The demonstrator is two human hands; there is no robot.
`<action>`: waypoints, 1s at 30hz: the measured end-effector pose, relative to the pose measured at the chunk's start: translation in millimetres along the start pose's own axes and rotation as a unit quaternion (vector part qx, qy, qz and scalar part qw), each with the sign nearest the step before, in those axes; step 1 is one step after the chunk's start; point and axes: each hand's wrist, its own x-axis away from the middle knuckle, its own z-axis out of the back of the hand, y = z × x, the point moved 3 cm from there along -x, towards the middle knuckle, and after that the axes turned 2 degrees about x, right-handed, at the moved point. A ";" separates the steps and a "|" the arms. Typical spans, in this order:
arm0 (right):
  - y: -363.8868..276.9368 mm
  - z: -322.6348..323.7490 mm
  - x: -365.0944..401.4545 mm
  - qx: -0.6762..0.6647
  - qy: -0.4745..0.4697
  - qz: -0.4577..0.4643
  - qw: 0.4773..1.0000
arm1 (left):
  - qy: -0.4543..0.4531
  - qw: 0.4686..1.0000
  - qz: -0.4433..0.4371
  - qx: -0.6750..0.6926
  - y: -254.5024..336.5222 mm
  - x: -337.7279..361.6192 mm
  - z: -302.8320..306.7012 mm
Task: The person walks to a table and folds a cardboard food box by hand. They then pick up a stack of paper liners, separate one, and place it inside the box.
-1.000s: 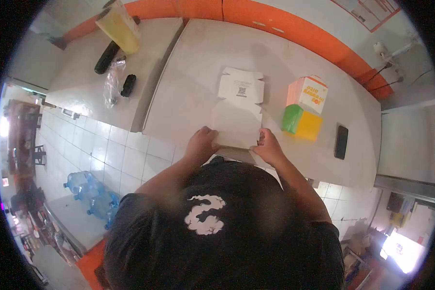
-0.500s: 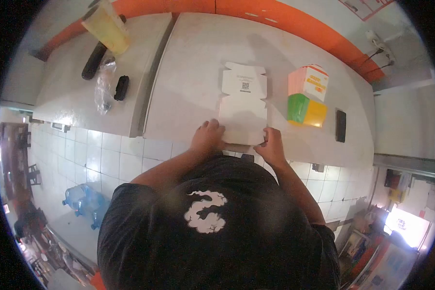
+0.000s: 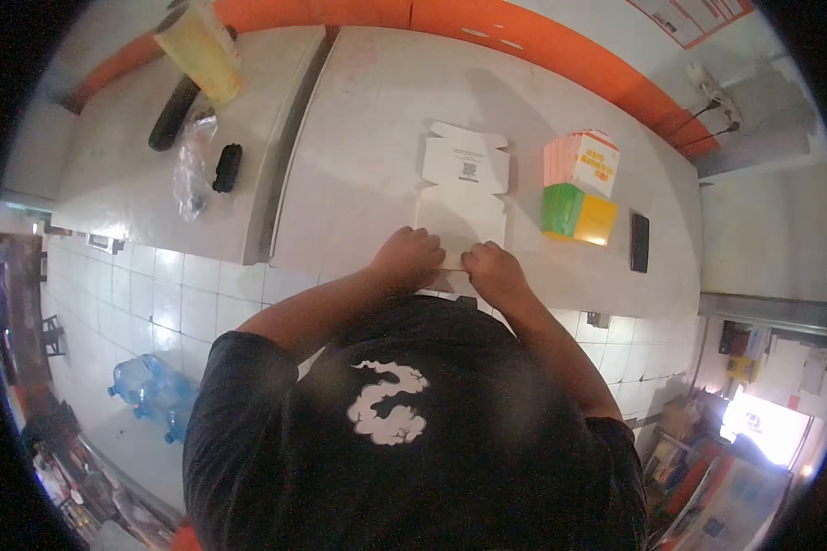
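Note:
A flat white cardboard box blank [image 3: 464, 211] lies unfolded on the table, with small print and a QR code on its far panel. My left hand [image 3: 412, 257] is closed at the near left edge of the blank. Close beside it, my right hand [image 3: 493, 269] pinches the same near edge, a little to the right of the middle. The fingertips of both hands hide part of that edge. Right of the blank stands a stack of printed cartons [image 3: 579, 188] in white, orange, green and yellow.
A black phone [image 3: 640, 243] lies at the table's right. On the left table [image 3: 101, 184] are a roll of clear film [image 3: 198, 53], a crumpled plastic bag [image 3: 193, 170] and a small black object [image 3: 228, 168]. A gap separates the two tables. Blue water bottles [image 3: 156, 390] stand below left.
Both hands have moved inward along the near edge of the blank. My right hand has left the right corner and is now close to my left hand. The view has shifted slightly.

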 end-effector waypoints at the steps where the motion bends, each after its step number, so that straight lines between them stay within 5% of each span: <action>1: 4.2 0.3 -4.3 0.005 -0.012 -0.001 1.000 | -0.006 1.000 0.020 0.017 -0.2 -5.2 -1.1; 11: 33.8 18.7 -51.3 -0.137 -0.268 -0.067 0.951 | -0.189 0.970 0.088 0.121 -34.3 -50.7 12.0; 15: 43.8 9.6 -60.3 -0.145 -0.233 -0.069 0.959 | -0.179 0.965 0.114 0.152 -52.3 -57.6 -14.9; 21: 53.7 13.2 -58.1 -0.074 -0.163 -0.157 0.971 | -0.151 0.950 0.237 0.136 -34.9 -52.7 27.9; 30: 55.8 12.4 -69.2 -0.024 -0.156 -0.170 0.973 | -0.132 0.951 0.267 0.083 -37.3 -59.0 36.8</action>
